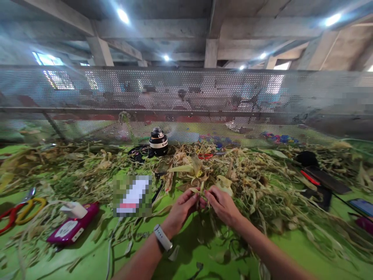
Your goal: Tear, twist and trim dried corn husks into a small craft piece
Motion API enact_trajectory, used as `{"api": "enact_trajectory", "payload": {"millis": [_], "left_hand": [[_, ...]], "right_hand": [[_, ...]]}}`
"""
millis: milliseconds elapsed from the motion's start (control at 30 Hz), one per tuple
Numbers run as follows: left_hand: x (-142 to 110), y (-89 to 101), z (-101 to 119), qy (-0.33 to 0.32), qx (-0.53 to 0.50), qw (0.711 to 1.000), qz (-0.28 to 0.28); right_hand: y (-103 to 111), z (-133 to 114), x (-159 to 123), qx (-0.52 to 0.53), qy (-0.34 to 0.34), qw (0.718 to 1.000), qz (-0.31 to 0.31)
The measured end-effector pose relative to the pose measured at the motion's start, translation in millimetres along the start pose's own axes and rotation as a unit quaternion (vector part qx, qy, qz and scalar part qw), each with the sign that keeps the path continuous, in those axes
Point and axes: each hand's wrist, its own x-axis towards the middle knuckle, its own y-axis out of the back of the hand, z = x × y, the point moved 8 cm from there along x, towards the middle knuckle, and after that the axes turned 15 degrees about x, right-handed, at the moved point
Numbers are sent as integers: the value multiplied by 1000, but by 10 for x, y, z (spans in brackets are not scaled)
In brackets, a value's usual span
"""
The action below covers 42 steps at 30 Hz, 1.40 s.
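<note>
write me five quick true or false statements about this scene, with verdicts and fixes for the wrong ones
1. The left hand and right hand are close together, pinching pale plant material. True.
2. The white wristband is on the right wrist. False: it is on the left wrist.
3. A white plug sits on the magenta block. True.
4. The scissors lie by the right edge of the view. False: they lie by the left edge.
5. The tabletop is green. True.
</note>
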Motion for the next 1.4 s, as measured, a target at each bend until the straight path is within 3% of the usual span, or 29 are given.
{"api": "enact_trajectory", "payload": {"millis": [300, 500, 800, 900, 1000, 1233, 1400], "left_hand": [[-16, 30, -28, 14, -34, 999, 17], [4, 72, -47, -9, 36, 998, 40], [10, 82, 44, -47, 70, 995, 56], [4, 100, 71, -24, 54, 997, 53], [-16, 156, 138, -21, 65, 995, 78], [-2, 87, 153, -19, 125, 992, 31], [-41, 59, 104, 11, -70, 997, -11]], "right_hand": [[16, 62, 6, -40, -11, 998, 46], [-139, -27, -14, -39, 37, 998, -36], [-252, -99, -77, -73, 102, 990, -65], [-189, -108, -53, -103, 108, 988, -49], [-32, -119, -13, -110, 98, 989, 8], [59, -101, 23, 32, 57, 997, 35], [238, -101, 15, 185, 41, 976, 105]]}}
